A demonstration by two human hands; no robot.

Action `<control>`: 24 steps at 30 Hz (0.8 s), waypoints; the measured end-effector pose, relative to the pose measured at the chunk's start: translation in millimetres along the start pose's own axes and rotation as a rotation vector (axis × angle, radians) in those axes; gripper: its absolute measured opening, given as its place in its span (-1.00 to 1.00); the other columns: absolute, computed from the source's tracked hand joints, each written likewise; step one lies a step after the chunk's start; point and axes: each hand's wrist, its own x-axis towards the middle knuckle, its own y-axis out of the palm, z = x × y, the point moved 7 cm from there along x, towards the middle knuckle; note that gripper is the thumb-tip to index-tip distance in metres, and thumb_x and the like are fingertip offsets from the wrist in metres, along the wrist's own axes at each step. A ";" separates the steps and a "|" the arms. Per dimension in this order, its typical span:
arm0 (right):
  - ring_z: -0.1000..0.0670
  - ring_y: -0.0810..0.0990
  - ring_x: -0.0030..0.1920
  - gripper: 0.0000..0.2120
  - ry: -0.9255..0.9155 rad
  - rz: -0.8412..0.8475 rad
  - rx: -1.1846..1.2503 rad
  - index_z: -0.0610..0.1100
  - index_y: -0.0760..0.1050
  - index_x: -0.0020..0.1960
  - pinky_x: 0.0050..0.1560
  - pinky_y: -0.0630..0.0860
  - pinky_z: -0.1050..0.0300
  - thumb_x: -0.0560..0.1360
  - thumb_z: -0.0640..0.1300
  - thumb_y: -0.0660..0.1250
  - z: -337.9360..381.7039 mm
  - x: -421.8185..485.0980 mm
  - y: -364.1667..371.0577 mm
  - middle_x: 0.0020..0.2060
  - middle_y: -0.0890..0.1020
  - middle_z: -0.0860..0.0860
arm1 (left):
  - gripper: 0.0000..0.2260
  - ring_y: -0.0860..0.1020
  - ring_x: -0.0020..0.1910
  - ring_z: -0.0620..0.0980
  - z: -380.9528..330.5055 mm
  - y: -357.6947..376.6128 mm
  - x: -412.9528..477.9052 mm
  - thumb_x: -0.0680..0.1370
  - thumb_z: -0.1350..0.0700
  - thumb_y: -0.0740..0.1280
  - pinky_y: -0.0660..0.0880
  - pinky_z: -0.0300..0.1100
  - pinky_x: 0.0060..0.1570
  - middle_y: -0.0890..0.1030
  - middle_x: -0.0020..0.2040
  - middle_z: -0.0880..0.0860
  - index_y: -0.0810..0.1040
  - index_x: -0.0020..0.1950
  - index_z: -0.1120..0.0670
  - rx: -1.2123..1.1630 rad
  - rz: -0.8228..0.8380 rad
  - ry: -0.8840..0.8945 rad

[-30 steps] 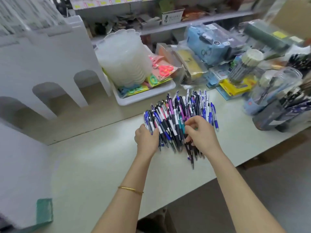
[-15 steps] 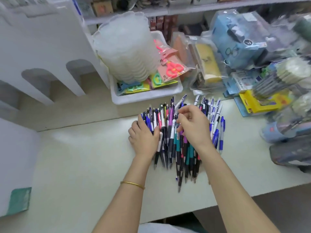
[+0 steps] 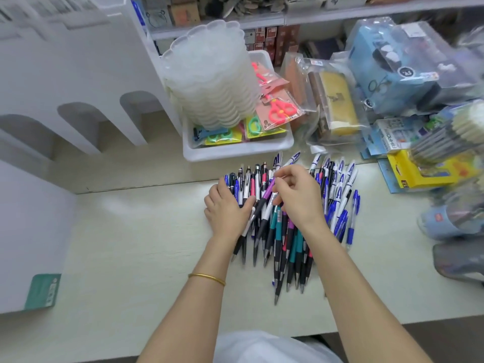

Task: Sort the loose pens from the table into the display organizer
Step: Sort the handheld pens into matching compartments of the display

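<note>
A heap of loose pens in blue, white, black, teal and purple lies on the pale table, tips pointing toward me. My left hand lies on the heap's left side, its fingers curled over several pens and its thumb across them. Over the middle of the heap, my right hand pinches the top of a purple pen with its fingertips. The white display organizer, with arched slots, stands at the back left, an arm's reach from the heap.
Directly behind the pens sits a white tray holding scissors packs and a stack of translucent cups. Bagged stationery and boxes crowd the right side. A white panel stands at the near left. The table edge is near my body.
The camera has tipped down and closer to the table. My right hand moved from the pile's near end up to its middle and took hold of a purple pen. My left hand stayed on the pile's left side.
</note>
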 end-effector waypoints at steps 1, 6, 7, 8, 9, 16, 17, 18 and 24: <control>0.16 0.53 -0.47 -0.86 -0.002 0.002 0.004 -0.08 0.46 -0.05 -0.46 0.39 0.33 0.56 -0.29 0.19 0.4 0.1 1.2 -0.29 0.58 -0.03 | -0.23 0.18 0.44 0.15 -0.3 -0.7 1.4 0.52 -0.20 0.32 0.24 0.05 0.34 0.21 0.49 0.14 0.06 0.56 0.13 0.000 0.003 -0.002; 0.11 0.57 -0.43 -0.87 -0.005 0.014 -0.019 -0.07 0.46 -0.03 -0.38 0.40 0.25 0.56 -0.26 0.19 1.5 2.0 5.1 -0.24 0.61 -0.06 | -0.19 0.19 0.43 0.16 -0.5 -2.8 4.3 0.49 -0.17 0.37 0.28 0.05 0.32 0.21 0.48 0.16 0.05 0.55 0.15 0.002 0.001 -0.018; 0.09 0.58 -0.42 -0.87 -0.003 0.017 -0.020 -0.07 0.46 -0.02 -0.36 0.41 0.22 0.57 -0.25 0.19 1.4 2.2 5.3 -0.23 0.61 -0.06 | -0.19 0.19 0.43 0.16 0.6 -3.8 4.4 0.49 -0.16 0.37 0.28 0.05 0.32 0.21 0.47 0.17 0.04 0.55 0.16 0.007 -0.003 -0.029; 0.08 0.59 -0.41 -0.87 -0.003 0.019 -0.020 -0.06 0.46 -0.02 -0.35 0.42 0.20 0.57 -0.25 0.19 0.9 2.3 5.5 -0.23 0.61 -0.07 | -0.19 0.20 0.42 0.16 2.0 -4.8 4.5 0.48 -0.14 0.38 0.29 0.05 0.31 0.22 0.46 0.17 0.04 0.55 0.16 0.019 -0.007 -0.041; 0.07 0.60 -0.41 -0.87 -0.003 0.020 -0.021 -0.06 0.46 -0.03 -0.35 0.43 0.19 0.57 -0.25 0.19 0.4 2.4 5.6 -0.22 0.61 -0.07 | -0.19 0.21 0.41 0.17 3.3 -6.6 4.6 0.48 -0.12 0.38 0.29 0.05 0.31 0.22 0.45 0.18 0.03 0.55 0.16 0.031 -0.010 -0.052; 0.10 0.57 -0.42 -0.88 0.006 0.030 -0.053 -0.07 0.46 -0.01 -0.41 0.41 0.29 0.57 -0.26 0.19 -1.9 1.9 11.6 -0.19 0.60 -0.09 | -0.19 0.27 0.31 0.22 5.1 -11.4 10.3 0.47 0.02 0.42 0.34 0.02 0.26 0.26 0.36 0.26 0.00 0.53 0.21 -0.009 0.056 -0.154; 0.10 0.57 -0.42 -0.88 0.005 0.034 -0.058 -0.08 0.46 -0.01 -0.40 0.41 0.27 0.57 -0.25 0.19 -1.8 1.6 12.6 -0.19 0.61 -0.09 | -0.20 0.28 0.30 0.24 3.5 -10.4 10.7 0.47 0.06 0.42 0.36 0.02 0.24 0.27 0.35 0.27 0.01 0.53 0.21 -0.047 0.066 -0.161; 0.10 0.57 -0.43 -0.88 0.003 0.036 -0.060 -0.08 0.46 -0.01 -0.40 0.40 0.26 0.57 -0.25 0.19 -2.0 1.2 13.4 -0.19 0.61 -0.09 | -0.23 0.30 0.29 0.24 2.0 -9.7 10.6 0.47 0.09 0.41 0.37 0.02 0.23 0.29 0.35 0.28 0.03 0.53 0.22 -0.074 0.072 -0.161; 0.10 0.56 -0.44 -0.89 0.008 0.029 -0.058 -0.07 0.46 -0.01 -0.42 0.38 0.27 0.57 -0.24 0.19 -2.9 0.3 14.0 -0.20 0.61 -0.07 | -0.46 0.51 0.13 0.24 0.1 -11.5 13.3 0.46 0.17 0.43 0.53 0.05 0.04 0.51 0.19 0.25 0.26 0.34 0.22 -0.116 0.082 -0.157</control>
